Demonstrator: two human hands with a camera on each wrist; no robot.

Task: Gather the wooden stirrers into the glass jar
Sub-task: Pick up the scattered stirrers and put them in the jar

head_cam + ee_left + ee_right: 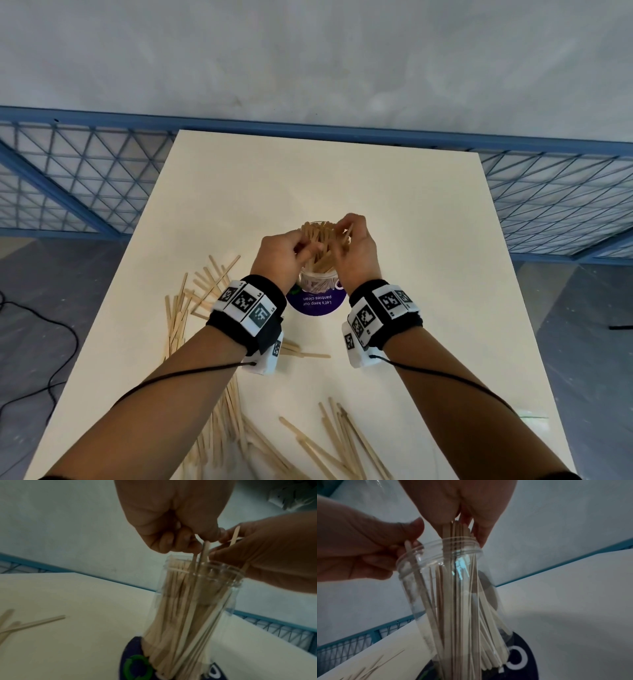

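A clear jar (317, 278) (197, 601) (453, 588) stands upright on a round purple mat (315, 304) in the middle of the table. It is packed with wooden stirrers (320, 240) that stick out of its mouth. Both hands are at the mouth. My left hand (303, 248) (197, 543) has curled fingers and pinches stirrer tops at the left rim. My right hand (342, 236) (462, 524) grips a bundle of stirrers (455, 531) from above, their lower ends inside the jar. Loose stirrers (195, 298) lie on the table to the left, and more stirrers (335, 442) lie near the front edge.
The cream table (308, 178) has a blue wire-mesh fence (68, 178) behind and beside it. Black cables (37, 346) lie on the grey floor at the left. A single stirrer (308, 354) lies just in front of the mat.
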